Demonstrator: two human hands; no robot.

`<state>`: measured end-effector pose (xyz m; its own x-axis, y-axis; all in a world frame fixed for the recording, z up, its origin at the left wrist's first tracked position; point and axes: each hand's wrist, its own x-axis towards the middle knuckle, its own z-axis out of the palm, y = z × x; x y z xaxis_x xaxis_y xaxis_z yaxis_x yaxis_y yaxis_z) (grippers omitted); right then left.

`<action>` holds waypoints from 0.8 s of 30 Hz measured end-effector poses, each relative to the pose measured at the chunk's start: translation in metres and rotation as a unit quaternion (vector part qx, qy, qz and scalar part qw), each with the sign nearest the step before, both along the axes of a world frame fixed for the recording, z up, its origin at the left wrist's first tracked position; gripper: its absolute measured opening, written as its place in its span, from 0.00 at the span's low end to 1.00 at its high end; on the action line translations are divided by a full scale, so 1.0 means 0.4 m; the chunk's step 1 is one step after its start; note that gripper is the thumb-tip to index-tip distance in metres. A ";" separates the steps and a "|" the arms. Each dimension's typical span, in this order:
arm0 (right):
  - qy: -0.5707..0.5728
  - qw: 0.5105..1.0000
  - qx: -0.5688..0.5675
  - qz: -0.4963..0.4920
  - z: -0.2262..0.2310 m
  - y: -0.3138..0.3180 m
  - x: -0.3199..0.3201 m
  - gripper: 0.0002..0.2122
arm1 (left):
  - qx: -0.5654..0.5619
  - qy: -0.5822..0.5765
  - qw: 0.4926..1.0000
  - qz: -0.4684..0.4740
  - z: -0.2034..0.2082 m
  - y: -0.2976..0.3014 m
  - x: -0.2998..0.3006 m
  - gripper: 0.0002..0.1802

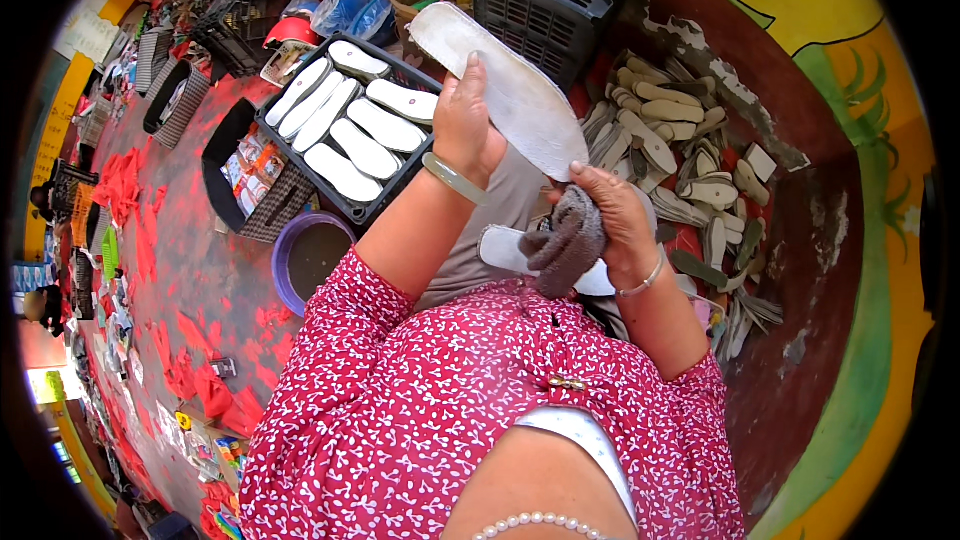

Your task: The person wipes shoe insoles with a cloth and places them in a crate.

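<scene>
A large white shoe sole [510, 85] is held up in front of me, slanting from upper left to lower right. My left hand [468, 128] grips its left edge, thumb lying on the face. At the lower right end, my right hand [612, 212] has its thumb on the sole's tip and also clasps a bunched grey-brown cloth [568, 243]. Below the cloth, another white sole [501, 248] lies on my lap, partly hidden. To the left, a black plastic crate [366, 210] holds several white soles [366, 148] in rows.
A heap of greyish soles [668, 112] lies on the right beside a peeling dark red wall [820, 240]. A purple-rimmed basin [281, 265] of murky liquid stands at left, near a woven basket [280, 202]. Another black crate [515, 5] stands ahead. Red scraps [205, 388] litter the floor.
</scene>
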<state>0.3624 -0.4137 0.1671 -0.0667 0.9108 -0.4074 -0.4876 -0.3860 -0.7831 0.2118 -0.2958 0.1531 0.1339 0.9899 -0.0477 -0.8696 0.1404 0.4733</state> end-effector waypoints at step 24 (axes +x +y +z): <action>-0.532 0.677 0.466 -0.203 0.071 0.017 -0.013 0.12 | 0.076 0.024 0.913 -0.399 -0.003 -0.117 0.006 0.20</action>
<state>0.3573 -0.4068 0.1956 0.1444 0.6605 0.7368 0.6270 0.5149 -0.5846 0.2142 -0.3427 0.1517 0.8172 0.5734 0.0577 -0.4970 0.6505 0.5743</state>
